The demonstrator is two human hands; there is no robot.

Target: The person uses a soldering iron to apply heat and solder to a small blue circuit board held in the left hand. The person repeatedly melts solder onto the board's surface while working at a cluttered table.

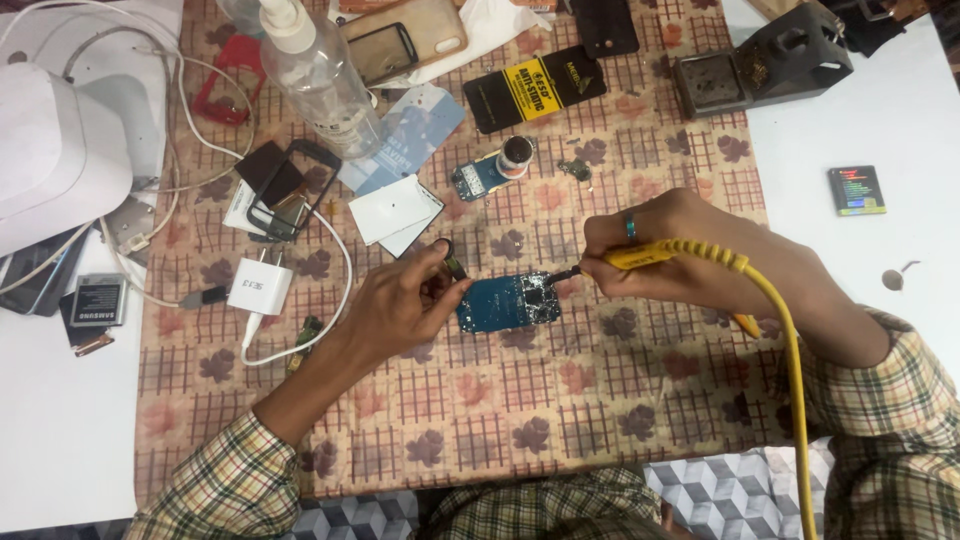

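A blue circuit board [507, 301] lies on the patterned cloth [560, 400] in the middle. My left hand [400, 300] rests at its left edge, fingers pinched on a small dark tool, probably tweezers [452, 262], near the board. My right hand [680, 250] grips a yellow soldering iron [640, 256]; its dark tip touches the board's top right corner. The iron's yellow cord [790, 360] runs down over my right forearm.
A clear plastic bottle [320, 70] lies at the back left, with a white charger [260, 285] and cable, phone frames, white cards [395, 210], a second small blue board [480, 175] and a black stand [765, 65]. A small battery [857, 190] lies on the white table at right.
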